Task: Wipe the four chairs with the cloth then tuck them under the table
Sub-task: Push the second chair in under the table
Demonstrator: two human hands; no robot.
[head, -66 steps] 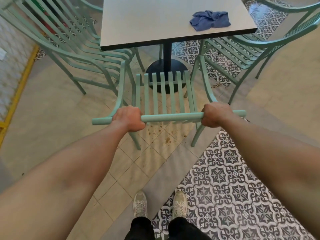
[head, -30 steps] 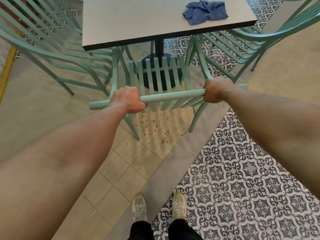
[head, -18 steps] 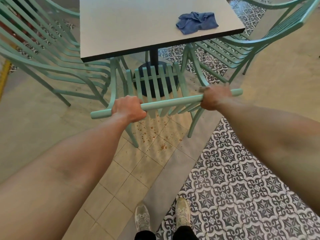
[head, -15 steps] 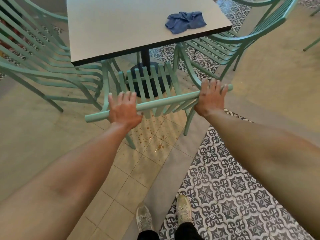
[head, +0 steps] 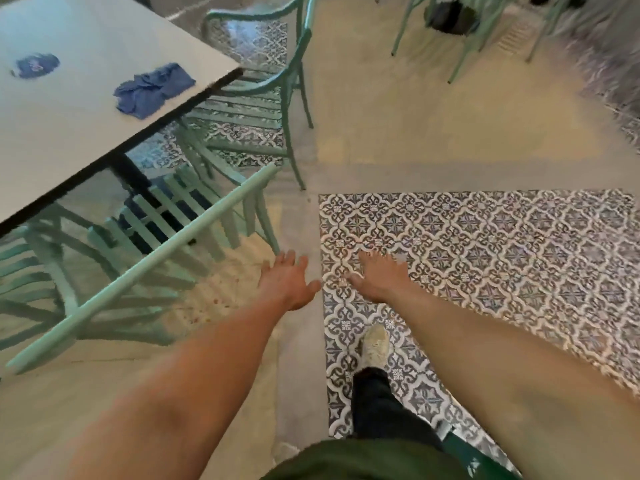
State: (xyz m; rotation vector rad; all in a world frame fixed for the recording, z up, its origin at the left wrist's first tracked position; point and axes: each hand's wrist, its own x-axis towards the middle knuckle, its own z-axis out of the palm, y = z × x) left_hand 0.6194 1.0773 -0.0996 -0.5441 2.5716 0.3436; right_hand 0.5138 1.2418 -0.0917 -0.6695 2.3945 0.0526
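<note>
Two hands free: left hand [head: 289, 284] and right hand [head: 377, 277] both spread flat-fingered at centre frame, gripping nothing, hovering over the seam where grey floor strip meets patterned tile [head: 485, 244].

Nearest chair [head: 145, 265] at lower left of the frame, seat slats already beneath the table [head: 79, 133], rounded top rail running as one long diagonal from lower left up toward centre. Left of the left hand, so the nearer hand for any last nudge (a judgement only). Appears tucked.

Second chair [head: 273, 84] at upper centre, beyond the table's right corner, up and slightly left from both hands, backrest curving toward the right side of the frame. Seat partly under the tabletop edge; how fully tucked, hard to tell through the blur. Probably the next one, roughly equal reach for either hand.

Cloth [head: 152, 88] at upper left, crumpled blue fabric lying on the tabletop near its right edge, well apart from both hands. Small dark blue mark [head: 34, 65] farther left on the table, too blurred to name.

Materials: chairs in pale mint, slatted, thin tubular legs, hard and smooth-looking; tabletop matte pale with dark edge band on a black pedestal; tiles glossy, navy-and-white ornament; crumbs on beige tile under the near chair. More mint chair legs [head: 460, 39] at upper right.
</note>
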